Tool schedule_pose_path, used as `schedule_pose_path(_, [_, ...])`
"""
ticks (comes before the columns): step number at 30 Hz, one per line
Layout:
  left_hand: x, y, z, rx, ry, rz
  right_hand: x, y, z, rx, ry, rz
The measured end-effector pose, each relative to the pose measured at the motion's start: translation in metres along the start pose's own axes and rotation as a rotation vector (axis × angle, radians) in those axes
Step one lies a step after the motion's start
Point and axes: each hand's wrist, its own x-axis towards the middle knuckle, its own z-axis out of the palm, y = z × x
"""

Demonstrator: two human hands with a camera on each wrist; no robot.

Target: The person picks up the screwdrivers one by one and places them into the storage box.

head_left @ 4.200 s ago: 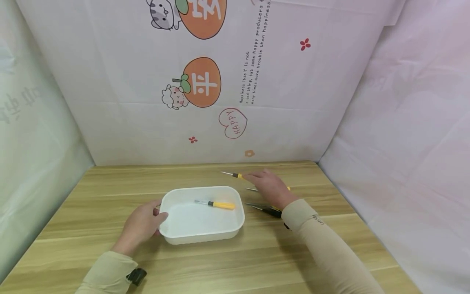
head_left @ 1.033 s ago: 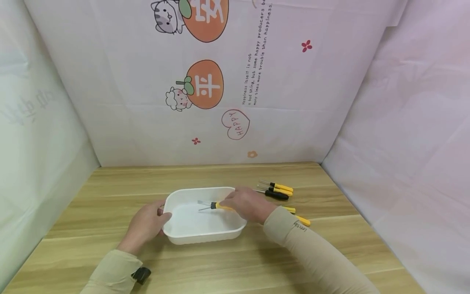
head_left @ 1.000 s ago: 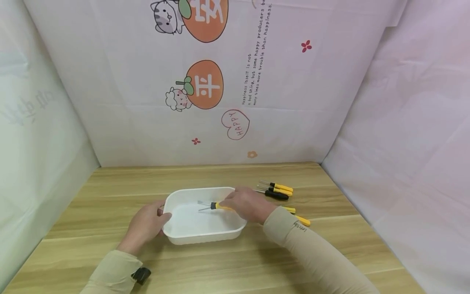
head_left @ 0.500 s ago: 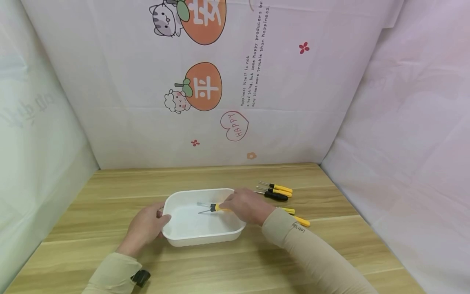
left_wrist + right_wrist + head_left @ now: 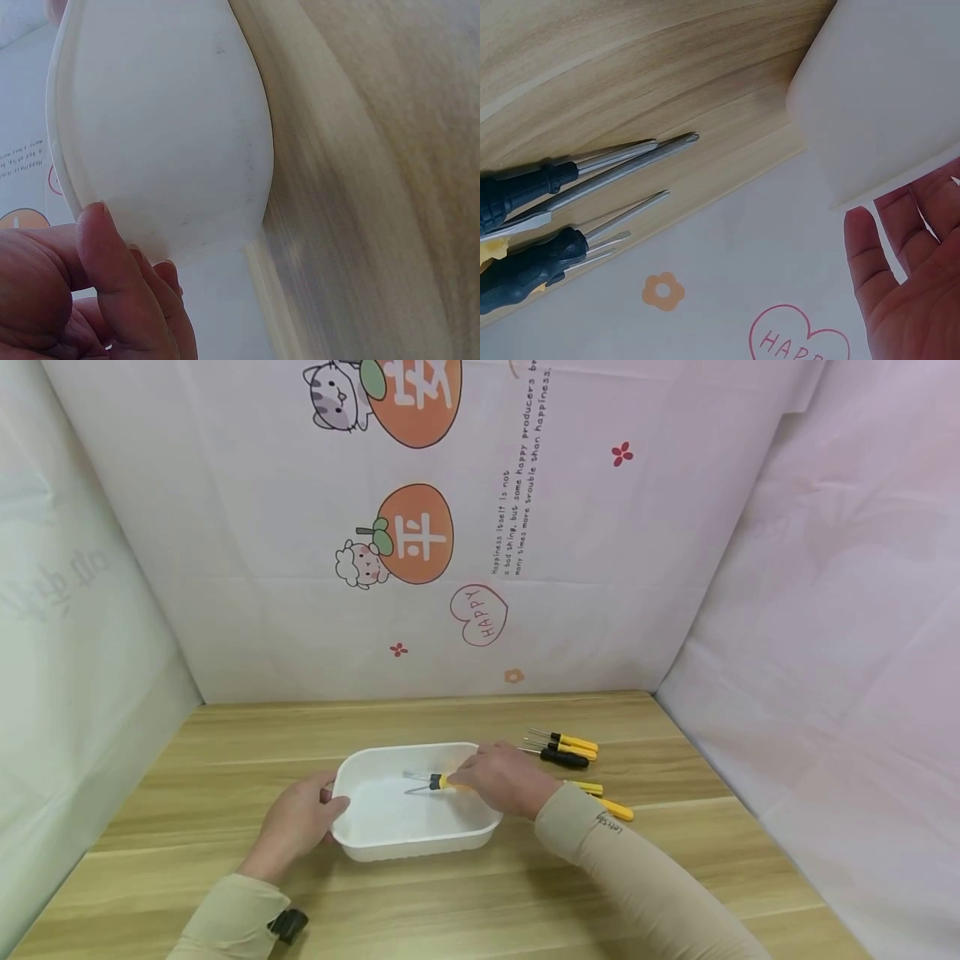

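- The step in hand, as I judge it, is laying a screwdriver (image 5: 438,782) into the tray (image 5: 411,847) — the right hand (image 5: 501,779) is over the tray's right part, with its fingers around the yellow handle.
- The shaft hangs just above the tray floor, beside another shaft that already lies inside.
- The left hand (image 5: 296,821) grips the tray's left rim with curled fingers.
- Next move, I think: let the handle go fully and lift the hand straight up, without dragging the tool, then reach for the pile (image 5: 562,749) on the table (image 5: 225,735).
- The head view shows both hands and a further yellow handle (image 5: 617,810) behind the right sleeve.
- The right wrist view shows only the tray's outer wall (image 5: 885,97) and black-handled tools (image 5: 532,225) — its fingers (image 5: 885,262) look rather straight there, so the grip is not confirmed.
- The left wrist view shows fingers (image 5: 112,285) on the tray wall (image 5: 165,127).
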Motion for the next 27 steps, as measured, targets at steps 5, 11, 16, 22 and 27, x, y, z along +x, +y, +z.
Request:
schedule_pose_path(5, [0.0005, 0.0005, -0.0002, -0.005, -0.002, 0.000, 0.0000, -0.0001, -0.0009, -0.011, -0.008, 0.006])
schedule_pose_path(11, [-0.0001, -0.0005, -0.0009, -0.013, -0.004, 0.000, 0.0010, -0.0021, -0.0021, -0.011, -0.024, 0.020])
schedule_pose_path(16, [-0.0025, -0.0046, -0.0037, 0.003, -0.002, -0.017, 0.0046, -0.0066, -0.0040, -0.022, -0.025, 0.006])
schedule_pose_path(22, [-0.0007, -0.0055, -0.0038, 0.004, -0.007, 0.011, 0.0062, -0.0062, -0.0033, -0.048, -0.023, 0.011])
schedule_pose_path(27, [0.0017, -0.0027, -0.0006, -0.006, -0.009, 0.018, 0.0027, -0.0031, -0.0028, -0.049, -0.037, 0.030])
